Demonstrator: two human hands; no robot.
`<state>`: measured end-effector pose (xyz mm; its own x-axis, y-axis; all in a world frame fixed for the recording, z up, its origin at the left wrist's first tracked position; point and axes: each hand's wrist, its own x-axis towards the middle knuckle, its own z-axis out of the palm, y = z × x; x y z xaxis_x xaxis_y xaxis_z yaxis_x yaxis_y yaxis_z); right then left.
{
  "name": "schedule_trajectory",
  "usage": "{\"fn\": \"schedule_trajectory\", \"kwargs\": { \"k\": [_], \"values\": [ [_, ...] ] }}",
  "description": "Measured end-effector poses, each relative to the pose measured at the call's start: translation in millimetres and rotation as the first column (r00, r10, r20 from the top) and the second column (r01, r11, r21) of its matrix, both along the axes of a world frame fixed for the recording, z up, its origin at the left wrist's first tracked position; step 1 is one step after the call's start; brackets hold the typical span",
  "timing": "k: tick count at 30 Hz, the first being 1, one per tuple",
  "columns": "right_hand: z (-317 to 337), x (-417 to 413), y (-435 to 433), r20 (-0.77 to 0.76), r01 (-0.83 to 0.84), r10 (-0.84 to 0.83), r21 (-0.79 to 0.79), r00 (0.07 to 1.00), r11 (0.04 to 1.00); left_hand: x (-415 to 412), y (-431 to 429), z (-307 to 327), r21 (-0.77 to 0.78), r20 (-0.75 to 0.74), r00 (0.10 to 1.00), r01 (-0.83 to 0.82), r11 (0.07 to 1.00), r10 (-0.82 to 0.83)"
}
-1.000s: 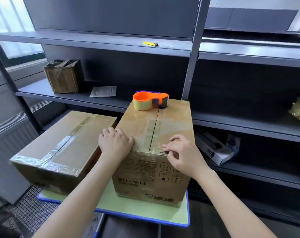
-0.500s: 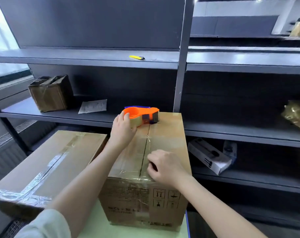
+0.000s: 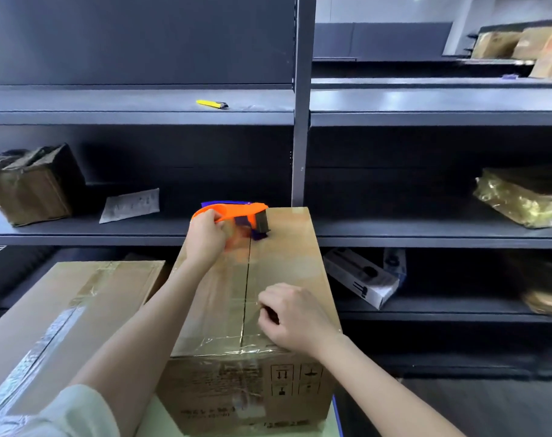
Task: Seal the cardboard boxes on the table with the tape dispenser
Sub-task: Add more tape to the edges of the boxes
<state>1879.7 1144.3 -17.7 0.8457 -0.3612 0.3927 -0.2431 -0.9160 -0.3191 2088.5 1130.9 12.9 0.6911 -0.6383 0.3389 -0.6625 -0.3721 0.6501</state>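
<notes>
Two cardboard boxes stand side by side in front of a dark metal shelving unit (image 3: 300, 121) that fills the background. The left box (image 3: 88, 298) is the wider one, with tape along its top seam and round its near corner. The centre box (image 3: 284, 266) stands taller on a pale green table (image 3: 147, 419); clear tape covers the near part of its top and folds over the front edge, and the centre seam shows as a dark line.

The left hand (image 3: 205, 238) grips the orange tape dispenser (image 3: 237, 212) at the far end of the centre box's top, just over the seam; the dispenser is tilted and blurred. The right hand (image 3: 293, 313) is curled into a loose fist resting on the taped top near the front edge, right of the seam.

On the shelves lie a gold foil parcel (image 3: 520, 197), a battered small box (image 3: 28, 184), a white carton (image 3: 360, 279), a paper sheet (image 3: 129, 205) and a yellow utility knife (image 3: 211, 104).
</notes>
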Motion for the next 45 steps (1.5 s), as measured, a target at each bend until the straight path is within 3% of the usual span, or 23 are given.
{"fn": "schedule_trajectory", "kwargs": {
  "k": [5, 9, 12, 16, 18, 20, 22, 23, 26, 27, 28, 33, 37, 42, 45],
  "values": [
    [-4.7, 1.5, -3.2, 0.114, 0.172, -0.167, -0.036, 0.979, 0.984, -4.9, 26.3, 16.7, -0.147, -0.225, 0.948, 0.194, 0.970, -0.224],
    [5.5, -1.0, -6.4, 0.247, 0.421, -0.443, 0.138, 0.862, 0.897, -32.5, 62.1, 26.0, -0.273, -0.544, 0.741, 0.286, 0.918, -0.393],
    [19.5, -2.9, -5.8, 0.258, 0.307, -0.376, 0.272, 0.890, 0.912, -47.9, 83.7, 21.5, -0.362, -0.657, 0.550, 0.370, 0.856, -0.515],
    [44.7, -14.2, 2.9, 0.372, 0.041, -0.160, 0.307, 0.914, 0.951, -60.3, 105.3, 8.1, -0.526, -0.732, 0.230, 0.407, 0.746, -0.642],
    [53.7, -19.2, 8.3, 0.385, -0.060, -0.088, 0.356, 0.919, 0.933, -66.5, 112.9, 5.3, -0.587, -0.725, 0.134, 0.392, 0.708, -0.675],
    [52.4, -18.5, 14.0, 0.380, -0.098, -0.047, 0.355, 0.924, 0.930, -71.1, 119.3, 4.1, -0.622, -0.710, 0.095, 0.379, 0.685, -0.697],
    [47.5, -15.6, 17.1, 0.401, -0.065, -0.082, 0.339, 0.912, 0.939, -75.5, 125.1, 2.4, -0.596, -0.729, 0.127, 0.365, 0.715, -0.673],
    [44.8, -15.3, 17.4, 0.413, -0.044, -0.098, 0.321, 0.905, 0.946, -78.2, 127.3, 1.9, -0.554, -0.744, 0.187, 0.365, 0.748, -0.642],
    [37.8, -15.5, 19.9, 0.363, 0.040, -0.101, 0.171, 0.926, 0.984, -79.9, 135.8, 4.2, -0.372, -0.691, 0.541, 0.301, 0.878, -0.479],
    [36.1, -15.4, 20.3, 0.322, 0.072, -0.109, 0.122, 0.941, 0.990, -77.9, 138.3, 5.7, -0.372, -0.672, 0.593, 0.247, 0.895, -0.443],
    [34.9, -15.1, 20.9, 0.274, 0.099, -0.119, 0.086, 0.954, 0.991, -76.4, 141.4, 9.5, -0.396, -0.682, 0.594, 0.189, 0.898, -0.426],
    [37.0, -10.7, 27.9, 0.192, 0.113, -0.112, 0.010, 0.975, 0.994, -67.5, 162.8, 27.3, -0.442, -0.815, 0.409, 0.020, 0.897, -0.411],
    [38.6, -8.8, 33.1, 0.143, 0.106, -0.097, -0.056, 0.985, 0.993, -66.6, 173.1, 29.4, -0.362, -0.807, 0.475, 0.072, 0.929, -0.351],
    [42.9, -13.9, 39.5, 0.094, 0.096, -0.087, -0.102, 0.992, 0.990, -68.2, 183.6, 26.3, -0.316, -0.817, 0.475, 0.106, 0.943, -0.328],
    [46.1, -15.1, 46.9, 0.070, 0.087, -0.079, -0.108, 0.994, 0.990, -65.2, 190.6, 22.8, -0.254, -0.787, 0.546, 0.138, 0.957, -0.287]
  ]
}}
